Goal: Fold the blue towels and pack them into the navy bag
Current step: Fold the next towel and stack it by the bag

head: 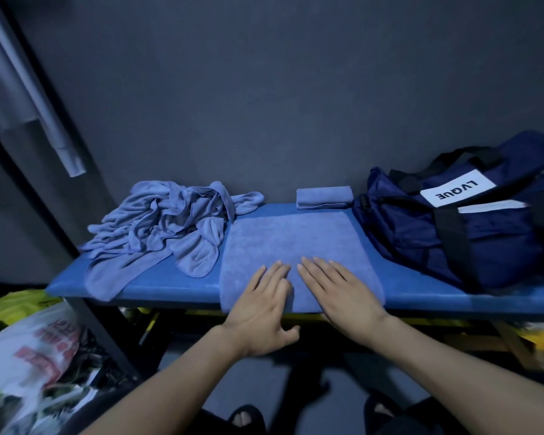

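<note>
Blue padded tabletop [157,282] set against a dark wall. One blue towel [291,243] lies spread flat across the middle, reaching from near the back edge to the front edge, where its near end hangs slightly over.

Both hands lie flat on the near part of this towel — fingers straight, pressing down, gripping nothing. Left hand [261,306] sits at the front edge, thumb hanging below the edge. Right hand [339,287] rests just beside it, fingertips of the two nearly meeting.

Toward the left end: a crumpled heap of unfolded blue towels [161,227], some cloth trailing to the front edge. At the back edge, right of centre — one small folded towel [324,197], just beside the navy bag [471,227]. The bag stands at the right end, black straps over it, a white label reading "LVQUE" upside down.

Plastic bags [29,350] lie on the floor lower left.
</note>
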